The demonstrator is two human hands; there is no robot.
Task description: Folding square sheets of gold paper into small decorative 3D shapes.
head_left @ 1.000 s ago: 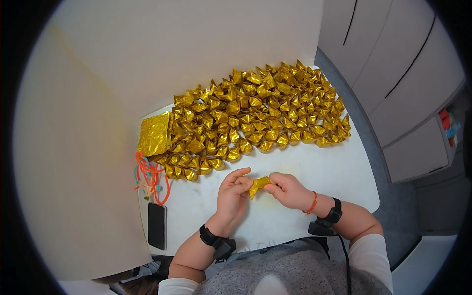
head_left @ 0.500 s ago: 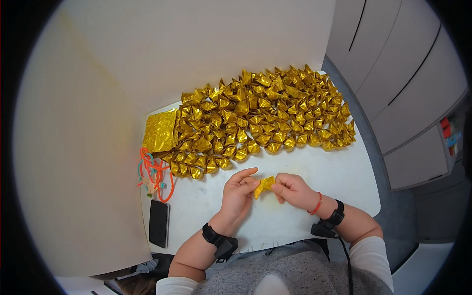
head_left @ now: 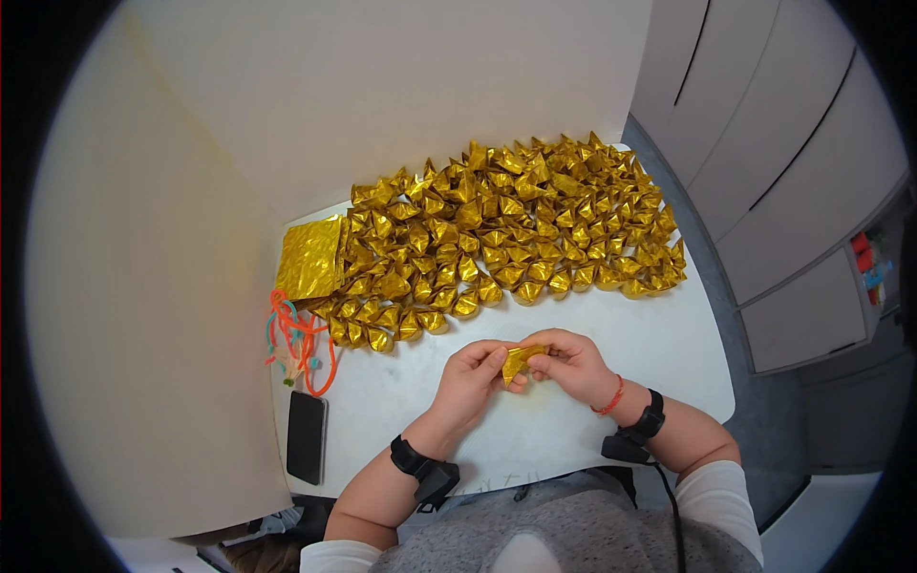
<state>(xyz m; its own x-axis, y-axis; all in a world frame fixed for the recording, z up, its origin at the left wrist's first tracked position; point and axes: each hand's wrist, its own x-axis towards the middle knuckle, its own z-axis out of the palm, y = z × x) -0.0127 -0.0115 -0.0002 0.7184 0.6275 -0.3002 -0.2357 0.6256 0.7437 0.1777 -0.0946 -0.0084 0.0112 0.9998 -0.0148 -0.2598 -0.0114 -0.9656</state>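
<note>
Folding a small piece of crinkled gold foil paper [head_left: 517, 362] between both hands above the white tabletop [head_left: 611, 329].

Compared with a second before, the left hand [head_left: 470, 380] and right hand [head_left: 571, 365] had drawn closer together, and the gold piece sat more tightly pinched between their fingertips, looking more compact than the looser shape held earlier; this suggested another crease had just been pressed in. Both hands were narrowly closed on the paper, thumbs and forefingers meeting over it, with black wristbands on both wrists and a red cord on the right. Just beyond the hands lay a broad heap of finished gold foil ingot shapes [head_left: 506, 229], unchanged, with a flat stack of gold foil sheets [head_left: 310, 258] further left. To the left of the left hand lay orange cords [head_left: 304, 336] and a black phone [head_left: 306, 435], neither moved.
</note>
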